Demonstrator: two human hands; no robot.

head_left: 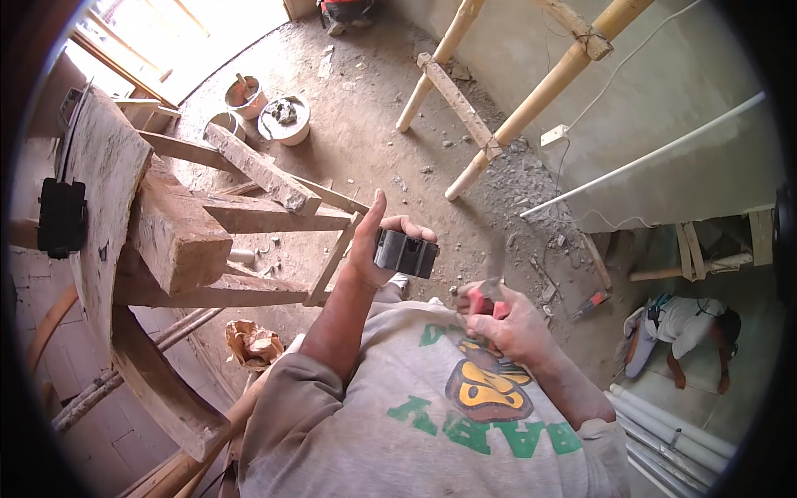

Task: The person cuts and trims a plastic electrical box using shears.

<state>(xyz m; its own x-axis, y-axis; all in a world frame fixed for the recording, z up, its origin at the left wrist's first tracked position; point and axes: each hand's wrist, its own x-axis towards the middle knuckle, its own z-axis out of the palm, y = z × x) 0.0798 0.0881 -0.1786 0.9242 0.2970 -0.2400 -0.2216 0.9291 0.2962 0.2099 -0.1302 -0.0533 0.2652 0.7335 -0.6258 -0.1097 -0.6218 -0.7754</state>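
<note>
My left hand [386,236] holds a small black box-shaped object [407,254], with the thumb raised and the fingers curled behind it. To its right, close to my shirt, my right hand [506,319] is closed on a tool with a red handle [490,307]. A thin greyish blade [495,261], blurred, points up from that handle. The two hands are apart, and the box and the tool do not touch.
Left stands a rough wooden scaffold [183,245]. Buckets [284,120] are at the upper left, a bamboo ladder [523,112] leans on the wall. A co-worker [685,328] bends down at the right above white pipes [672,436]. A red-handled tool [591,305] lies on the floor.
</note>
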